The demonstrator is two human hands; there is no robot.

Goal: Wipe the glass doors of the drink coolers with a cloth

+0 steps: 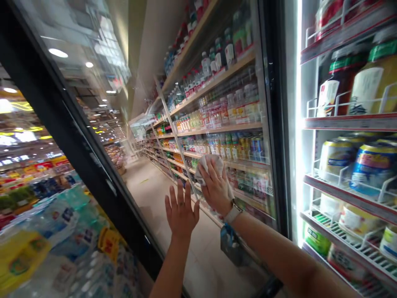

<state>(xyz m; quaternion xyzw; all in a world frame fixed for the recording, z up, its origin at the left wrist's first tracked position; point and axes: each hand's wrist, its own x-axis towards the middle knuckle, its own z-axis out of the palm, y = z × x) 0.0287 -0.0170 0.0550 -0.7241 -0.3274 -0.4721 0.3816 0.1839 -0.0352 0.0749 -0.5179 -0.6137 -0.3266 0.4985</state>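
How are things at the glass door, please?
Right hand flat on white cloth, against glass door. Left hand open, empty. Nothing visibly blocking the cloth.

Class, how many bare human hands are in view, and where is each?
2: the bare left hand is below the picture's centre; the bare right hand is higher, to its right, over a crumpled white cloth. No others show.

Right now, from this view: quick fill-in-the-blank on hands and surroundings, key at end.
1. The right hand lies over a pale cloth; the left hand holds ____.
2. A pale wristband circles the ____ wrist.
3. Bottle packs show in the picture's bottom ____ corner.

Missing words: nothing; right; left.
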